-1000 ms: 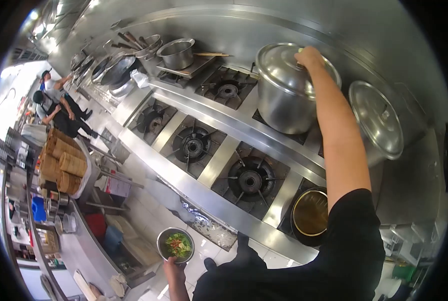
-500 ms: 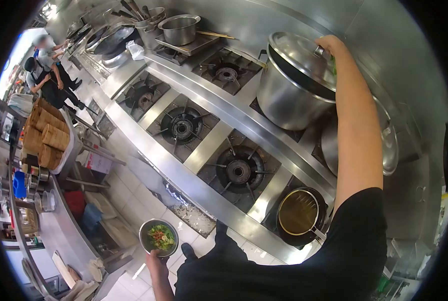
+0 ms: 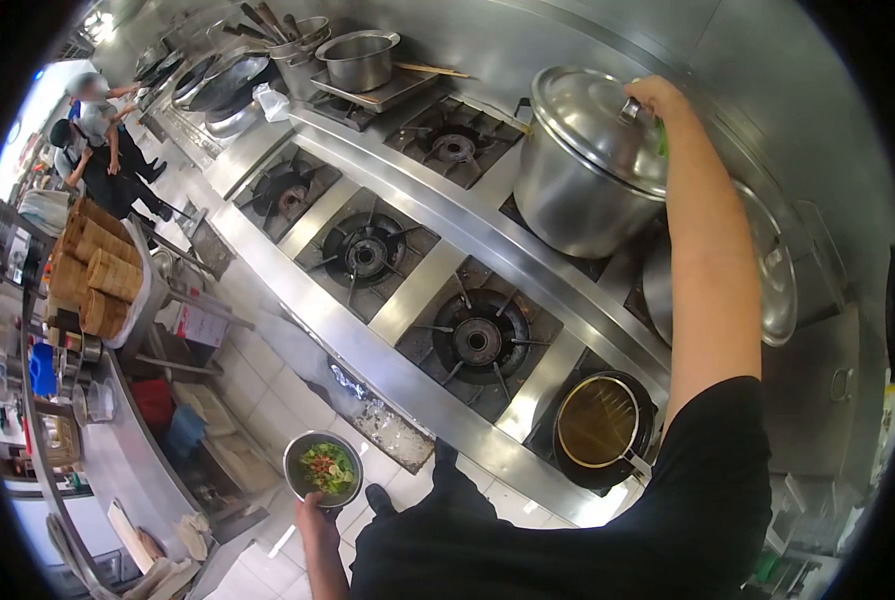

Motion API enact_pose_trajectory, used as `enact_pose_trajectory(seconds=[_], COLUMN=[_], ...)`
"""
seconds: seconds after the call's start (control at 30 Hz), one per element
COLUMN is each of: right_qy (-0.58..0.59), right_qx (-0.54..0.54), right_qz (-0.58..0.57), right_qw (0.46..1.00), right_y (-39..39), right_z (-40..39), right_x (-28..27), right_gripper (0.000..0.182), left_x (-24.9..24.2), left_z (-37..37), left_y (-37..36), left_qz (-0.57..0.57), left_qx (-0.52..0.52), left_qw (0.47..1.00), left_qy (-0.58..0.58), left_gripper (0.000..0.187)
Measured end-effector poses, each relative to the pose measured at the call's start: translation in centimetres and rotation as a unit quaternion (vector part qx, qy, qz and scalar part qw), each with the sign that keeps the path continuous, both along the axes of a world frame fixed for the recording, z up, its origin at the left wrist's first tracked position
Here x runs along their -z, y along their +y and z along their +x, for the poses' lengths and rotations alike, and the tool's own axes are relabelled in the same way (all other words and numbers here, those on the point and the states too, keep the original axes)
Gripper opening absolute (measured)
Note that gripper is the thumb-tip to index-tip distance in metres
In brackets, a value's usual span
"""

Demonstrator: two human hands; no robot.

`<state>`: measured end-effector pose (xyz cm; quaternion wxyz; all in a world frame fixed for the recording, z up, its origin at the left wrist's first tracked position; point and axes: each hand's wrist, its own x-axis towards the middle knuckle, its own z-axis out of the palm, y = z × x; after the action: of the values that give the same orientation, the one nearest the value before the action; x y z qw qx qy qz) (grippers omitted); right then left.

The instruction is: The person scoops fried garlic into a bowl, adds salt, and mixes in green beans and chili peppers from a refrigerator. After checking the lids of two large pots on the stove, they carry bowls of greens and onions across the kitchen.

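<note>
My left hand (image 3: 314,515) grips the near rim of a metal bowl (image 3: 295,472), held low above the floor. Chopped green leaves with red bits (image 3: 328,468) lie in the bowl. Up at the right, my right hand (image 3: 659,97) has its fingers closed at the handle of a domed steel pot lid (image 3: 582,110). The lid rests over the mouth of a large steel stockpot (image 3: 572,205) on the back of the stove. A bit of something green shows beside my right wrist, mostly hidden by the arm.
Gas burners (image 3: 477,340) line the steel stove (image 3: 392,300). A strainer (image 3: 597,420) sits over a dark pan at the front right. Another lidded pot (image 3: 777,265) stands behind my right arm. Bamboo steamers (image 3: 107,275) are stacked at left. Two people (image 3: 102,150) stand farther back.
The tilted lid has come down onto the stockpot, covering the dark gap that showed before. The bowl in my left hand has shifted slightly right.
</note>
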<state>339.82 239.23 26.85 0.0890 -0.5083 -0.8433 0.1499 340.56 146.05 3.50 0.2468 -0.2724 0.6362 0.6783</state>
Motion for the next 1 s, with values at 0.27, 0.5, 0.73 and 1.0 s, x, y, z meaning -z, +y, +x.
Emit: enact_pose_trajectory(seconds=[0.27,0.5,0.73,1.0], right_qy=[-0.028,-0.138,-0.097,-0.094], right_qx=[0.055,0.299,0.357,0.274], right_qz=[0.139,0.176,0.106,0.111], right_qw=[0.988,0.928,0.923,0.951], right_y=[-5.5,-12.3,-12.2,-7.8], right_z=[7.5,28.7,35.2,37.9], right_x=[-4.3,-6.6,-3.6,-3.1], right_gripper=[0.05,0.037,0.041,0.047], left_x=[1.0,2.7,2.0,1.1], left_z=[-0.6,-1.3,-3.2,-3.0], left_y=[-0.1,-1.2,2.4,4.8], left_qz=[0.048,0.066,0.069,0.021], left_qx=[0.029,0.042,0.093,0.135], left_qw=[0.998,0.997,0.993,0.991], left_qy=[0.005,-0.001,0.006,-0.013], left_gripper=[0.046,0.045,0.044,0.041])
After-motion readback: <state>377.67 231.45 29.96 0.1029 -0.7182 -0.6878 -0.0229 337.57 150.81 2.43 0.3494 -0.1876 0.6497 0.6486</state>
